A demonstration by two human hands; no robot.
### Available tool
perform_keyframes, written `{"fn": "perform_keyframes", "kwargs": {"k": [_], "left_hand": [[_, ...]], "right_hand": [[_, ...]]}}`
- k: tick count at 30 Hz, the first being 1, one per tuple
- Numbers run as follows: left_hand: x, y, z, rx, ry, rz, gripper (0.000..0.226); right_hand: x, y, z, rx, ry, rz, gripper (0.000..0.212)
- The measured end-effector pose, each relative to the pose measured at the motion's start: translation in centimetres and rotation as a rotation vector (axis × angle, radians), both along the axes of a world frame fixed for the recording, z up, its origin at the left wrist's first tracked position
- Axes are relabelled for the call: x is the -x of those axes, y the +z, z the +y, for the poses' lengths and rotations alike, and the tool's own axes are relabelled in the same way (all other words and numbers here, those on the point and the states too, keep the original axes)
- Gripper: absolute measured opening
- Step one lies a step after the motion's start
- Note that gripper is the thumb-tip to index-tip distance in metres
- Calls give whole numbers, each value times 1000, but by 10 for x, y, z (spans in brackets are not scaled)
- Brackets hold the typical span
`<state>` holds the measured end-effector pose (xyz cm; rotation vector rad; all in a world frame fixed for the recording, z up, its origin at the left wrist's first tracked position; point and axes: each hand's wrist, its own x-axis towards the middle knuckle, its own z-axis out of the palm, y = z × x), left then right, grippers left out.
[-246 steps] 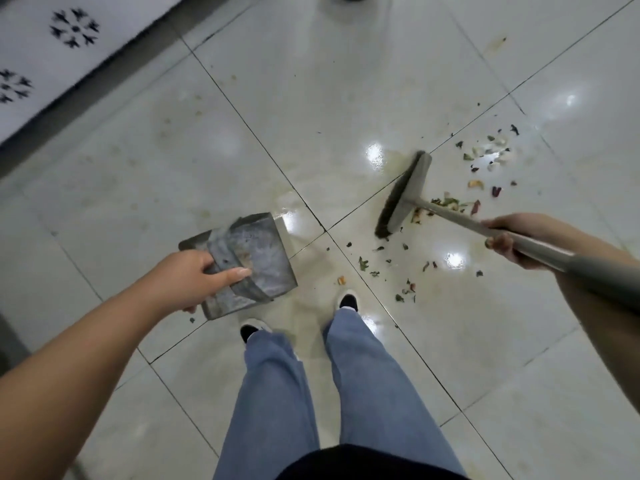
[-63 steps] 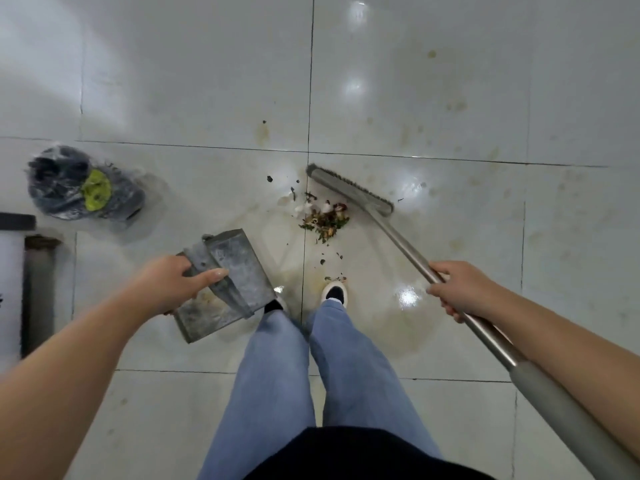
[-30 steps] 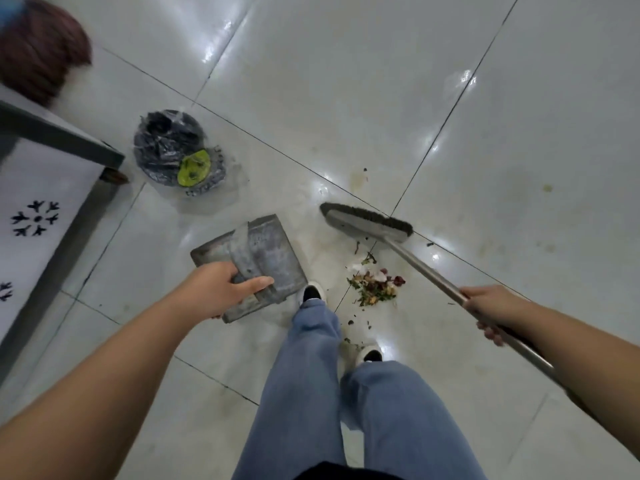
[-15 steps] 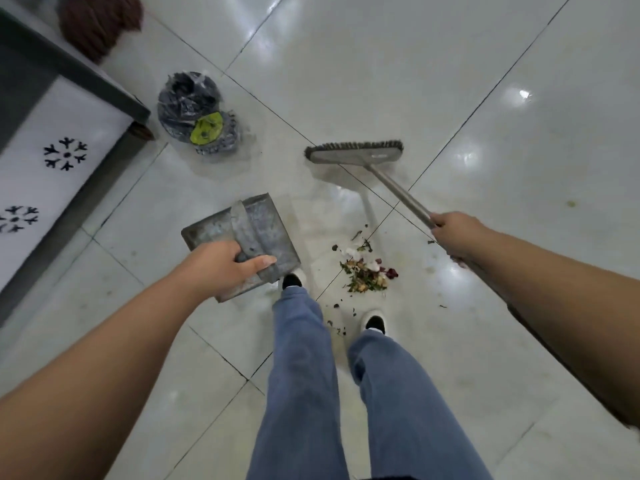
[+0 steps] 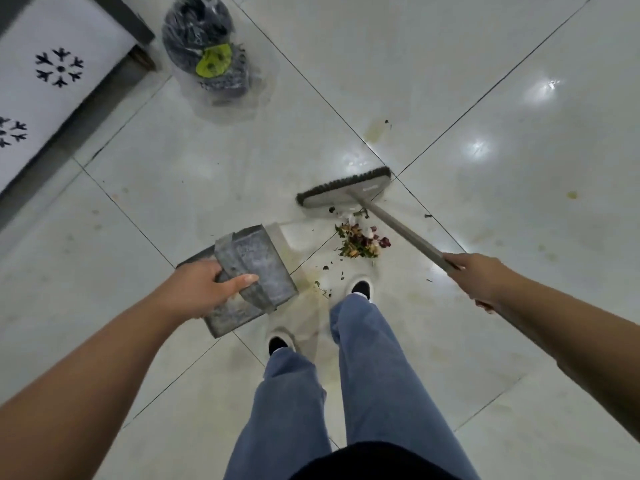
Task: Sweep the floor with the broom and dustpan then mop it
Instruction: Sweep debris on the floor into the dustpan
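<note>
Glossy tiled floor, dull grey metal dustpan.

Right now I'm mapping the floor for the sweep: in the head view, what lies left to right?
White patterned panel → bagged bundle → dustpan → debris pile → right hand.

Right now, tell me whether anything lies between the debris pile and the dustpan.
Nothing visible blocks it. Only bare tile separates the debris pile from the dustpan in the left hand. The shoe stands nearer, off the path.
</note>
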<state>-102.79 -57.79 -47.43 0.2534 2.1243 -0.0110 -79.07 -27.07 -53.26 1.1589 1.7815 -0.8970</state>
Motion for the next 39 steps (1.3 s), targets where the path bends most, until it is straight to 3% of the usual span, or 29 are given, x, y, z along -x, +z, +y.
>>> {"fn": "perform_keyframes", "kwargs": {"k": [5, 8, 10, 14, 18, 21, 25, 29, 35, 39], "left_hand": [[-19, -16, -36, 8, -47, -32, 70], [-22, -25, -57, -23, -28, -32, 70], [-23, -30, -70, -47, -18, -38, 71], [-19, -36, -100, -92, -62, -29, 79], [-18, -32, -129, -148, -87, -13, 46], [-18, -23, -144, -209, -141, -8, 36], [-16, -13, -155, -269, -184, 1, 43], [-16, -16, -163, -264, -220, 5, 44], [-27, -35, -174, -190, -339, -19, 34], [-35, -38, -172, -132, -404, -61, 31]], "right_hand": [[-7, 6, 0, -74, -309, 63, 41], [8, -9, 2, -129, -418, 9, 23], [12, -18, -1, -121, -531, -23, 27], [6, -27, -53, 23, -1039, 35, 25], [7, -17, -134, 180, -1191, 61, 19], [7, 2, -180, 168, -1019, 45, 9], [2, 18, -207, -24, -591, 114, 32], [19, 13, -192, -159, -305, 103, 31], [60, -31, -157, -120, -225, 48, 31], [11, -44, -191, -48, -113, 4, 35]]}}
